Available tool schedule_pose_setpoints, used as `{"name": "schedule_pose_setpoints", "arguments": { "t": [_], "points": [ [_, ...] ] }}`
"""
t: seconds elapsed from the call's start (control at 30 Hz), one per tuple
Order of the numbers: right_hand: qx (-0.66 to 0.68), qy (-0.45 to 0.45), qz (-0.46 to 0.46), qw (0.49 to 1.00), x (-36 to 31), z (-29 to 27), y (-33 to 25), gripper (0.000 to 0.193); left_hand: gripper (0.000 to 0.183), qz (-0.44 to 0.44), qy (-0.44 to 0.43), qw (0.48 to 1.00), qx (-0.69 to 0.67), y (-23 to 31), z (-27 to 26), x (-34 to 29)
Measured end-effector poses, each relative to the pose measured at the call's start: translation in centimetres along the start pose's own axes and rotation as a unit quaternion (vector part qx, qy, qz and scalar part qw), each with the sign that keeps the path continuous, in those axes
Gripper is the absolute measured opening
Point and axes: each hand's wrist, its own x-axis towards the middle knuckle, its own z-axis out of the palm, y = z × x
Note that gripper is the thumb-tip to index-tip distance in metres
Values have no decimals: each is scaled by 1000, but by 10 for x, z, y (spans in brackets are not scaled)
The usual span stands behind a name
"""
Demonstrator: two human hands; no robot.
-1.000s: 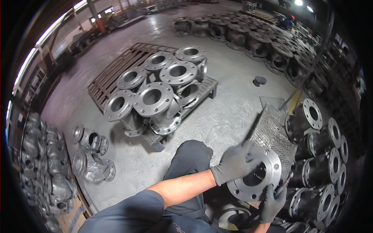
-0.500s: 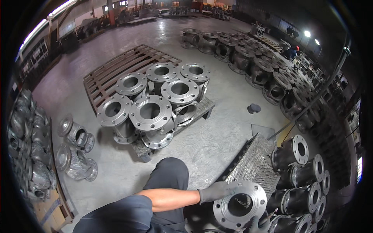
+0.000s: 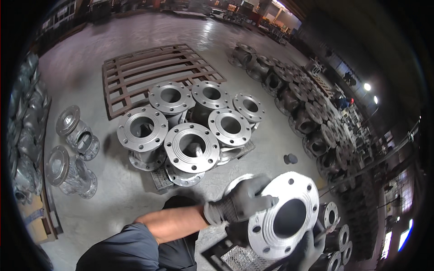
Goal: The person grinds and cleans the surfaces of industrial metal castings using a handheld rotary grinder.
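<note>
A grey metal flanged valve body (image 3: 262, 232) is tilted in front of me, its round drilled flange and dark bore facing up toward me. My left hand (image 3: 246, 198), in a dark grey glove, is closed on the flange's left edge, thumb on its face. At the lower right edge of the same flange is my gloved right hand (image 3: 307, 250), fingers curled against it. A thin stick-like thing shows beside the right hand; I cannot make out its kind. The valve body's lower part is mostly hidden.
Several similar valve bodies (image 3: 192, 147) stand close together on a low metal stand (image 3: 162, 179) ahead. Behind lies a brown slatted frame (image 3: 135, 74). More castings lie at left and right. A checkered metal plate (image 3: 244, 259) is below the held one. A small dark object (image 3: 290, 159) lies on the floor.
The valve body has come up and is tilted, with both hands on it. My left hand has moved up along with it. The view has turned, shifting the surroundings.
</note>
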Motion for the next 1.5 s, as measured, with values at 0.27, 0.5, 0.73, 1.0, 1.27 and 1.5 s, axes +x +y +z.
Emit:
{"name": "schedule_pose_setpoints", "arguments": {
  "t": [0.27,0.5,0.73,1.0,1.27,1.5],
  "points": [
    [78,-242,-70,965,123,211,-34,39,34,208,157,965,-17,97,-162,57],
    [42,-368,19,929,139,341,-13,44,29,243,316,916,50,105,-294,59],
    [-52,-406,66,910,99,269,21,41,33,315,418,726,447,78,-385,41],
    [8,-209,275,938,3,59,75,39,66,271,603,745,90,87,-414,130],
    [42,80,458,884,-127,-132,106,34,45,75,315,931,-169,56,-260,118],
    [144,118,438,879,-175,-174,131,33,34,105,420,901,31,-11,-282,57]
  ]
}}
